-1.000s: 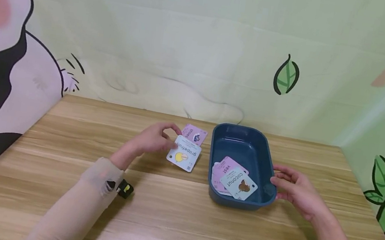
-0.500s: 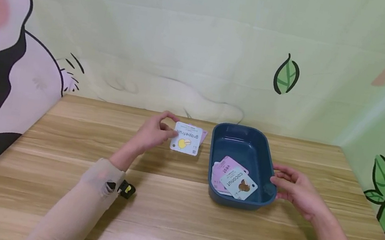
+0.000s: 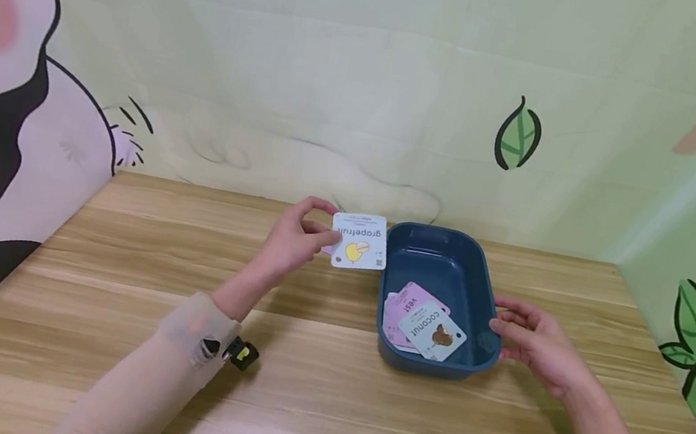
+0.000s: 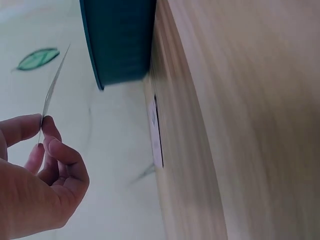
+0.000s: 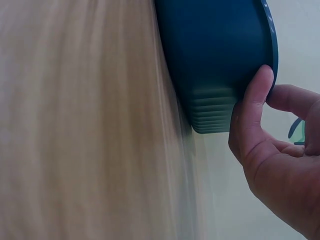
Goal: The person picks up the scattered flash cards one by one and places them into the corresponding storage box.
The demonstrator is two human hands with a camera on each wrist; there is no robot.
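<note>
My left hand (image 3: pixel 301 236) pinches the edge of a pale blue grapefruit flashcard (image 3: pixel 363 240) between thumb and fingers. In the left wrist view that card (image 4: pixel 51 90) appears nearly edge-on, up off the table. Its far edge overlaps the left rim of a dark blue plastic bin (image 3: pixel 452 244) in the head view. A purple flashcard (image 4: pixel 156 132) lies flat on the table below, mostly hidden in the head view. My right hand (image 3: pixel 538 343) holds the bin's right side, thumb (image 5: pixel 260 82) against the outer wall near the rim.
Inside the bin, a pale blue coconut card (image 3: pixel 432 332) rests on a pink vest card (image 3: pixel 409 301) and other cards. The wooden table (image 3: pixel 293 404) ends at a printed backdrop (image 3: pixel 273 86) close behind the bin.
My left hand has lifted the grapefruit card off the purple shoes card and carried it up and rightward to the bin's left rim. My right hand and the bin stay put.
</note>
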